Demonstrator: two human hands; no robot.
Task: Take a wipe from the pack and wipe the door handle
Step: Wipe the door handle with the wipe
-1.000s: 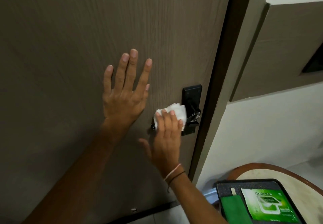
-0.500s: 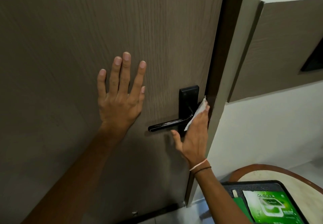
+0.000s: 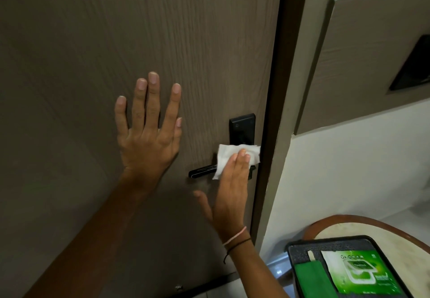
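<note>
A black lever door handle (image 3: 202, 172) with a black backplate (image 3: 242, 128) sits on the right side of a brown wood-grain door (image 3: 139, 42). My right hand (image 3: 231, 190) presses a white wipe (image 3: 229, 156) flat against the handle's base and the lower backplate, thumb spread out to the left. The lever's left end shows past the wipe. My left hand (image 3: 149, 132) lies flat on the door with fingers spread, left of the handle. The green wipe pack (image 3: 363, 274) lies on a black tray at the bottom right.
The dark door frame (image 3: 274, 111) and a grey-white wall run right of the handle. The black tray (image 3: 300, 251) rests on a round wood-rimmed table (image 3: 395, 230) and also holds a green folded cloth (image 3: 311, 279). A dark wall panel (image 3: 414, 65) is at the right edge.
My right hand swept the wipe from the lever right to the door edge, then back left onto the handle's base and backplate. My left hand stayed flat on the door.
</note>
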